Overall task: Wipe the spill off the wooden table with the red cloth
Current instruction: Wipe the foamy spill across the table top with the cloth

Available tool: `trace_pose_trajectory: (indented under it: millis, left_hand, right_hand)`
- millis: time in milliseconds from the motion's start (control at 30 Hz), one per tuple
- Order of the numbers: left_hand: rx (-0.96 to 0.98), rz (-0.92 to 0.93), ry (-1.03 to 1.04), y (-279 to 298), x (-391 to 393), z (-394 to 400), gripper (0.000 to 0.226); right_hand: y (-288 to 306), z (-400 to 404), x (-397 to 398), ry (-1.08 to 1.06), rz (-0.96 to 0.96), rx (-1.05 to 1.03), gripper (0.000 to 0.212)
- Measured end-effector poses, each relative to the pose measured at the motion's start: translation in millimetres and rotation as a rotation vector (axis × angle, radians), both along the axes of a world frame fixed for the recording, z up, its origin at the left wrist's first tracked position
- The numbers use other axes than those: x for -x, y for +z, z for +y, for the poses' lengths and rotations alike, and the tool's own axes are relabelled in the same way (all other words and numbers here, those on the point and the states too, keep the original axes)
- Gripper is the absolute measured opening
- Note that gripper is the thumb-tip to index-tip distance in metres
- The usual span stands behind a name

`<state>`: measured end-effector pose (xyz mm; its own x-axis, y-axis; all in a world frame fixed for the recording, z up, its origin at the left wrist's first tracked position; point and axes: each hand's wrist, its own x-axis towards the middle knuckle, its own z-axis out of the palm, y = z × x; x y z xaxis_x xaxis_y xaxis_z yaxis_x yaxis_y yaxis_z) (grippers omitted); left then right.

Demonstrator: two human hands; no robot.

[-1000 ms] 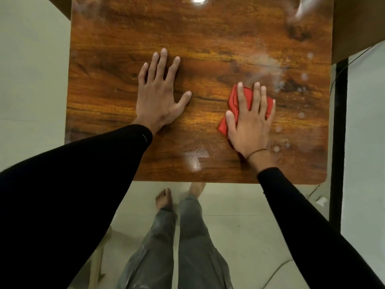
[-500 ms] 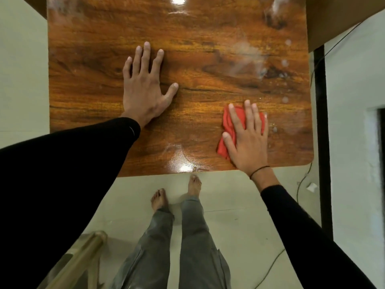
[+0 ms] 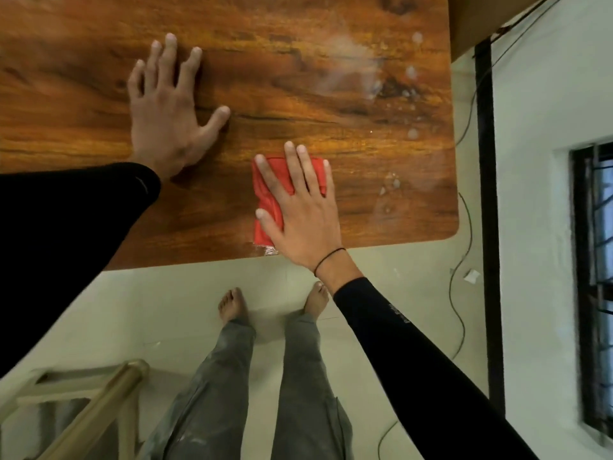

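The wooden table [image 3: 381, 167] fills the upper part of the head view. My right hand [image 3: 300, 210] lies flat with straight fingers on the folded red cloth [image 3: 265, 200], pressing it onto the table near the front edge. My left hand [image 3: 166, 114] rests flat on the wood to the left, fingers spread. A whitish smear of spill [image 3: 348, 61] and scattered droplets [image 3: 411, 131] lie on the right part of the table, beyond and to the right of the cloth. More droplets [image 3: 389, 190] sit just right of my right hand.
The table's rounded front right corner [image 3: 454, 230] is close to the cloth. A wooden chair frame [image 3: 93, 410] stands on the floor at lower left. My legs and bare feet [image 3: 232, 307] are below the table edge. A black post [image 3: 487, 227], a thin cable [image 3: 461, 277] and a barred window [image 3: 593, 277] are at right.
My right hand has pulled the red cloth back toward the front edge and slightly left, away from the smear. My left hand stays flat on the table. The camera has shifted.
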<state>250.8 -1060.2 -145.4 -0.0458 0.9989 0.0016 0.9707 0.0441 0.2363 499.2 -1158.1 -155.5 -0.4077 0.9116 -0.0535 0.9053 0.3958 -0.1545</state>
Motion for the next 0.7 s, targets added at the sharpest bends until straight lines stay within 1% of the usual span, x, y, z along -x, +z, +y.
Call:
trace_pose_trajectory:
  millis: [67,133,200,267,333,433,500,567,633,700]
  left_hand:
    - [0.002,-0.004,-0.003,0,-1,-1,0.091]
    - [-0.005,-0.007,-0.015,0,0,-2,0.091]
    - [-0.014,-0.003,-0.017,-1,-2,-3,0.090]
    - [-0.017,0.009,-0.009,-3,-3,-1,0.089]
    - [-0.019,0.035,0.006,-4,-4,-3,0.085]
    - [-0.031,0.041,0.079,-3,-19,-19,0.076]
    - [-0.003,-0.017,0.146,3,-52,-36,0.074]
    - [0.043,-0.093,0.208,7,-98,-51,0.071]
    - [0.086,-0.135,0.263,9,-141,-55,0.071]
    - [0.102,-0.117,0.338,4,-166,-55,0.075]
  right_hand:
    - [0,-3,-38,0.019,-0.011,0.011,0.084]
    - [1,5,-85,-0.023,-0.036,0.022,0.083]
    - [4,21,-135,-0.113,-0.064,0.047,0.083]
    - [7,45,-169,-0.233,-0.088,0.067,0.083]
    - [9,70,-176,-0.330,-0.097,0.066,0.083]
    - [10,89,-146,-0.385,-0.112,0.037,0.084]
    - [12,86,-123,-0.310,-0.098,0.037,0.085]
    - [15,70,-111,-0.165,-0.066,0.041,0.085]
    - [15,50,-116,-0.009,-0.045,0.040,0.084]
    - [12,38,-142,0.085,-0.033,0.038,0.084]
